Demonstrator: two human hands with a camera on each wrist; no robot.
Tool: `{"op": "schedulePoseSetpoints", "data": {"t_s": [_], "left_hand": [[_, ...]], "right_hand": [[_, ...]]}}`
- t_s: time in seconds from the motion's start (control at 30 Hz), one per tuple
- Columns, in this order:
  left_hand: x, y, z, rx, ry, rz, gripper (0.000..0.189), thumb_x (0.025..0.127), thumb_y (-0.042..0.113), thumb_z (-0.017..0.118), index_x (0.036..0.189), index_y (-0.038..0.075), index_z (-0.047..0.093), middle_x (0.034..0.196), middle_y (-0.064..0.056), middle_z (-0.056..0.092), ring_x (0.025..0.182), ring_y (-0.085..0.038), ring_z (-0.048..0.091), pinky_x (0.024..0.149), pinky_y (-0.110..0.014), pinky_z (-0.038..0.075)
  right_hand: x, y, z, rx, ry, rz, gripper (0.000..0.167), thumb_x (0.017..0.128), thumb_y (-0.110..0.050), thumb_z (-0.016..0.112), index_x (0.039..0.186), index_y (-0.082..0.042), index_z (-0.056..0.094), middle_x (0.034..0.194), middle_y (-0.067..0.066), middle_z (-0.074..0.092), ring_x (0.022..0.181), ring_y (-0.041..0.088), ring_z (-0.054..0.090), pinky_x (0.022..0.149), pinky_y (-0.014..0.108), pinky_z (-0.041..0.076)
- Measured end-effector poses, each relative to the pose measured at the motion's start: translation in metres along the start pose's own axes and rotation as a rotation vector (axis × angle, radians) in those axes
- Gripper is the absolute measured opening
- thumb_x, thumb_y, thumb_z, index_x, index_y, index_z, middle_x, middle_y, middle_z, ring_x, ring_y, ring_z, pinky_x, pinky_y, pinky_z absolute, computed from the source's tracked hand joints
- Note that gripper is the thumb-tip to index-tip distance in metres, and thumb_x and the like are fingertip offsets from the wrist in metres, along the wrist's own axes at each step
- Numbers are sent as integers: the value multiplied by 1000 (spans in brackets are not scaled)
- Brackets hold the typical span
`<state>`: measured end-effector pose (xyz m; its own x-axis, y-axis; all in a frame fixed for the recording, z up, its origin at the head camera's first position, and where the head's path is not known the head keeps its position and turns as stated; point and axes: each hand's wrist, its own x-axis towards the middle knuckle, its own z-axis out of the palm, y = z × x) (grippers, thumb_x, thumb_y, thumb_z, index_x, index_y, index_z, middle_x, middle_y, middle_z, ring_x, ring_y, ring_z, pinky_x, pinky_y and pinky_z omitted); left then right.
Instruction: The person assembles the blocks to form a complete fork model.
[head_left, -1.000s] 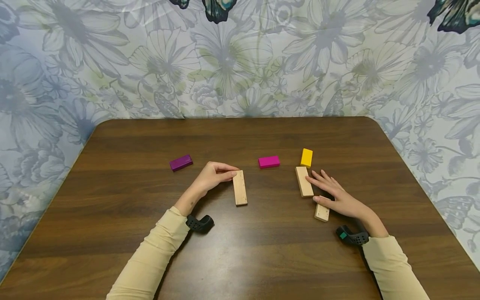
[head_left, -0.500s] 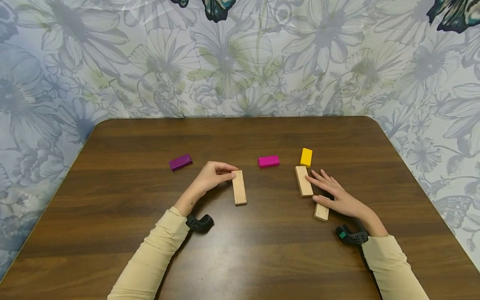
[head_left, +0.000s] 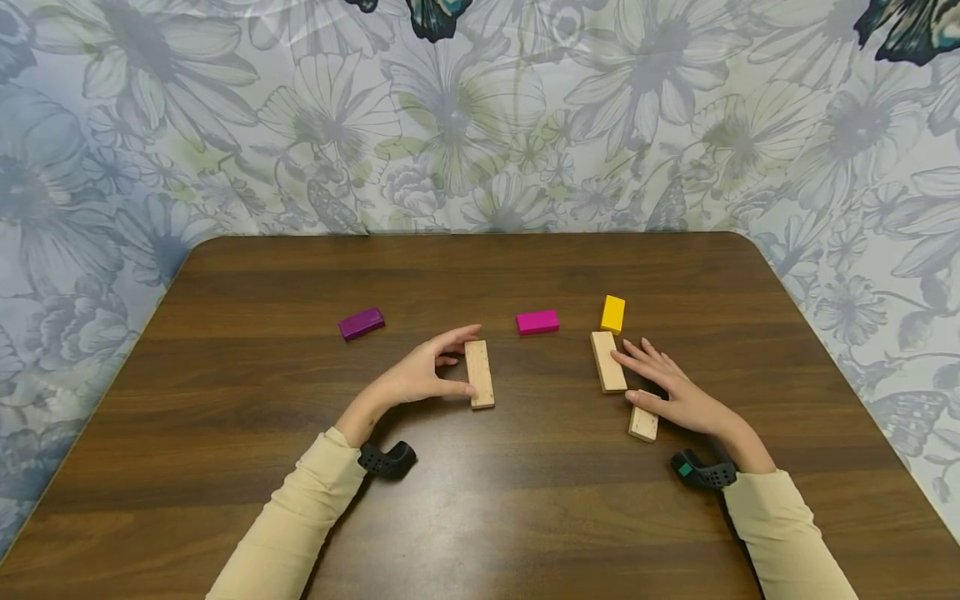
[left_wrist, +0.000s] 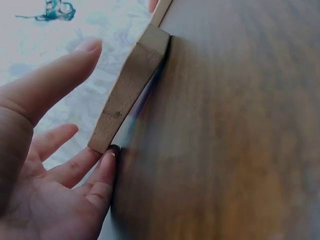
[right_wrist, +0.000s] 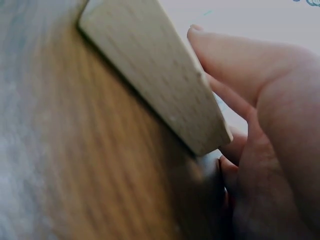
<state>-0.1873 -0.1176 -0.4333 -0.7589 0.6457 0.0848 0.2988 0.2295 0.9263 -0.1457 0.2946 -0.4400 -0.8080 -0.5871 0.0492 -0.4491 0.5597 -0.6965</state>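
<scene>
My left hand [head_left: 420, 375] is by a plain wooden block [head_left: 480, 374] that lies lengthwise mid-table. Its fingers are at the block's far end, and the thumb reaches the left side near the close end. In the left wrist view, fingertips touch one end of the block [left_wrist: 125, 90], while the thumb is raised and apart from it. My right hand [head_left: 675, 396] is spread, fingers fairly straight, between two other wooden blocks. A fingertip touches the upper block [head_left: 608, 363]; the thumb lies over the lower block [head_left: 643, 424], partly hiding it. The right wrist view shows one block [right_wrist: 155, 70] close up.
A yellow block [head_left: 612, 314] stands at the far end of the upper right wooden block. Behind are a magenta block [head_left: 537, 322] and, to the left, a purple block [head_left: 362, 324]. The brown table [head_left: 480, 517] ends at a flowered wall [head_left: 450, 125].
My left thumb has come away from the block's far end and moved toward its near end, widening the hand. The right hand and the blocks have stayed put.
</scene>
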Motion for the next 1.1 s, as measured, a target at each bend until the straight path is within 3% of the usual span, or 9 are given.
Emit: {"op": "schedulePoseSetpoints", "data": {"t_s": [0.1,0.2,0.33,0.43,0.7,1.1], "left_hand": [[-6,13,2,14,-14,17,91,73,0,79,146,-2,24,141,-21,37,122,-34,39,100,-46,32],[-8,14,3,53,-25,20,99,71,3,81,148,0,19,142,-21,35,124,-31,38,101,-43,32],[-9,1,6,148,-18,39,108,68,16,86,150,7,17,143,-14,34,126,-20,36,101,-34,32],[-10,1,10,218,3,45,109,66,21,87,150,7,18,143,-15,34,127,-20,35,101,-33,32],[-10,5,18,425,23,-32,104,71,34,83,149,4,21,145,-16,30,131,-27,29,103,-44,27],[-10,5,20,436,54,-34,92,75,30,79,147,3,29,143,-14,34,131,-28,30,103,-45,27]], "right_hand": [[1,-8,0,6,4,-5,62,91,-5,59,146,-6,31,152,21,14,136,42,-4,100,63,-4],[0,-8,0,4,4,-2,62,92,-6,59,147,-6,31,152,21,14,136,43,-4,100,63,-4],[0,1,1,-4,1,0,63,92,-10,59,148,-12,29,153,16,14,137,39,-5,101,61,-4],[0,1,0,4,-4,-2,63,93,-13,59,149,-15,28,154,14,13,138,37,-5,102,60,-5],[1,0,-1,4,4,0,63,92,-12,60,148,-15,30,153,15,14,138,38,-5,102,61,-4],[1,3,0,4,-9,8,62,94,-14,57,149,-14,28,153,15,12,138,38,-6,102,60,-5]]}}
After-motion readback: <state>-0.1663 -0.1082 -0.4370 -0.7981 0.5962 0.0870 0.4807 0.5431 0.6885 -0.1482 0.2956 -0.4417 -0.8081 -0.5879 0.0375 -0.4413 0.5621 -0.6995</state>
